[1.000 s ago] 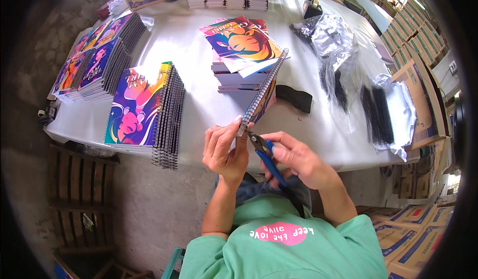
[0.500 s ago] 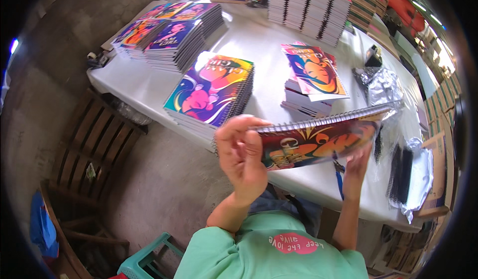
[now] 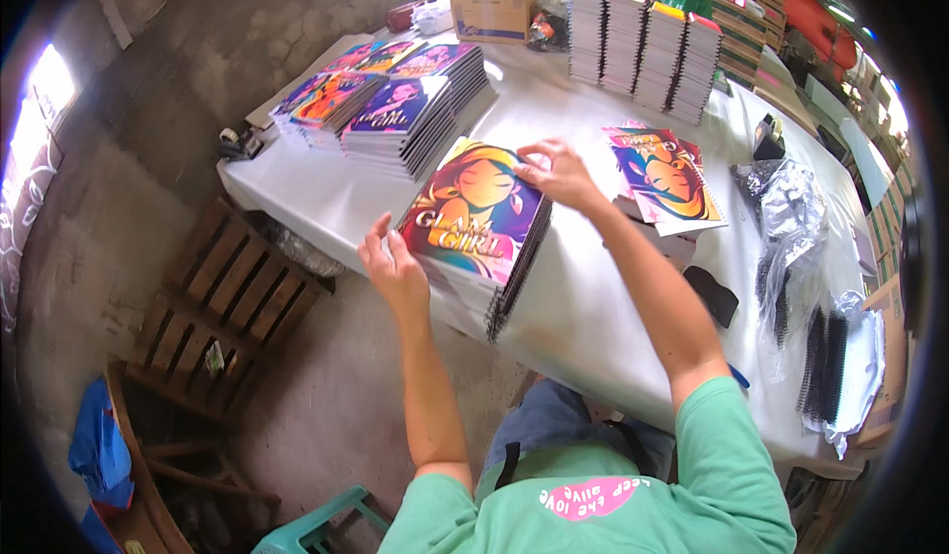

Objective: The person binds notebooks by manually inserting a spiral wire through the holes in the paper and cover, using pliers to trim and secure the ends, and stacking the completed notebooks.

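Note:
A spiral notebook (image 3: pixel 473 220) with an orange and purple illustrated cover lies on top of a stack of similar notebooks near the table's front edge. At its far right corner my right hand (image 3: pixel 561 173) grips the edge between thumb and fingers. My left hand (image 3: pixel 397 269) is beside the near left edge, fingers apart; whether it touches the cover I cannot tell. Black spiral bindings (image 3: pixel 506 307) show along the stack's right side. Right of it, a smaller pile of loose illustrated covers (image 3: pixel 664 178) rests on more sheets.
Notebook stacks (image 3: pixel 395 109) stand at the far left, taller ones (image 3: pixel 633 55) at the back near another person in green. A carton (image 3: pixel 491 5), plastic wrap (image 3: pixel 786 203) and black binding coils (image 3: pixel 822 366) are on the white table (image 3: pixel 583 307). A wooden chair (image 3: pixel 232 297) stands left.
The notebook that both hands held up in the air is now down on the stack. My right hand moved to its far corner, my left to its left side.

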{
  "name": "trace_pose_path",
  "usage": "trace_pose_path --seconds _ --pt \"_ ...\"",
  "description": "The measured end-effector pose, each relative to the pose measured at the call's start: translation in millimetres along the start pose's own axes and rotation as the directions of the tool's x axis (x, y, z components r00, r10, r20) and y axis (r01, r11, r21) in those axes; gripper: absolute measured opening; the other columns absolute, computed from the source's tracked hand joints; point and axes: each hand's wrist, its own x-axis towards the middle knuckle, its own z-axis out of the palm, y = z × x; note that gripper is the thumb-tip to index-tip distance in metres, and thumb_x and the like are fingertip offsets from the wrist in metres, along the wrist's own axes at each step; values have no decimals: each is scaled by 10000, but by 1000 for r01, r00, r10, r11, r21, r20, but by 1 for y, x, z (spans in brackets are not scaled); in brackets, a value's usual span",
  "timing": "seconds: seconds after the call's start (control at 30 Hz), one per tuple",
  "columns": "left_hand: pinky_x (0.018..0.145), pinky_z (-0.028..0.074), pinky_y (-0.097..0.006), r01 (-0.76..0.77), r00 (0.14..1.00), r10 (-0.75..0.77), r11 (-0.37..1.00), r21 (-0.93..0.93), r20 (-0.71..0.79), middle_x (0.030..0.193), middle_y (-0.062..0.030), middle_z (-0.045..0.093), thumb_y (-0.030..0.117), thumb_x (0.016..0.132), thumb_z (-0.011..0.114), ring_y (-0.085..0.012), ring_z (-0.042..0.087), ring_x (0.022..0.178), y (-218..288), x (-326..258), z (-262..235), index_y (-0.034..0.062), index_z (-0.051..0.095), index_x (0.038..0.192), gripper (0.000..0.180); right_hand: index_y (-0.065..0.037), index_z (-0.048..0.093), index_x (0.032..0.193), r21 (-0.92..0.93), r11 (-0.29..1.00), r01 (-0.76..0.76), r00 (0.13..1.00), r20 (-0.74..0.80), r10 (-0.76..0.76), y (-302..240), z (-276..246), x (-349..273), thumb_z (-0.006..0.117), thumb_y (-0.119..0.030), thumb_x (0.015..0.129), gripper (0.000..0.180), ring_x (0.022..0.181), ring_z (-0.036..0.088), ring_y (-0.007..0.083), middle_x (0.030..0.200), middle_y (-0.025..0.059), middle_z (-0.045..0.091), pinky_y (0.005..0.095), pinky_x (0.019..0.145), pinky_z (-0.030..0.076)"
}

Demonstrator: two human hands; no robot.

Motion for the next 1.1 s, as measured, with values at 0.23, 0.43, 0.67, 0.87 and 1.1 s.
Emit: trace_pose_path --seconds 0.23,0.43,0.67,0.87,1.1 --pt "960 353 -348 312 946 -295 718 -622 134 1179 -101 488 306 1006 351 -175 457 1074 -29 -5 22 6 515 1129 364 -1 484 1260 462 886 39 982 -184 52 0 28 -22 605 -258 854 495 1085 545 327 1164 191 519 385 955 422" --pt "1032 342 -381 -248 937 141 912 -326 -318 1283 -152 464 260 1001 355 -238 442 1204 61 -35 -14 -41 415 1269 408 -84 477 1281 -201 973 118 791 -573 -214 74 -110 -59 661 -323 813 557 1069 526 314 1140 169 536 406 925 428" --pt "1077 213 -504 -189 719 332 939 -288 610 1378 -259 378 473 930 447 -394 251 1340 139 -117 123 -68 393 1327 674 13 410 1262 321 603 -731 622 -53 782 158 -170 -131 587 -795 640 1035 885 616 264 1031 167 594 445 766 500" --pt "987 1 -725 -329 537 149 943 44 830 1476 -183 263 542 912 428 -386 -33 1408 134 -146 150 129 443 1358 608 -9 504 1089 721 675 -157 670 -424 609 143 -132 -139 748 -105 745 433 859 597 161 969 90 617 329 777 497" --pt "1110 113 -481 -165 752 408 877 -451 518 1454 -245 250 166 787 730 -355 137 1394 126 -104 115 -13 242 1416 816 -35 550 956 623 775 107 818 -499 288 77 -199 -223 714 27 766 260 767 554 55 883 13 606 208 686 477"
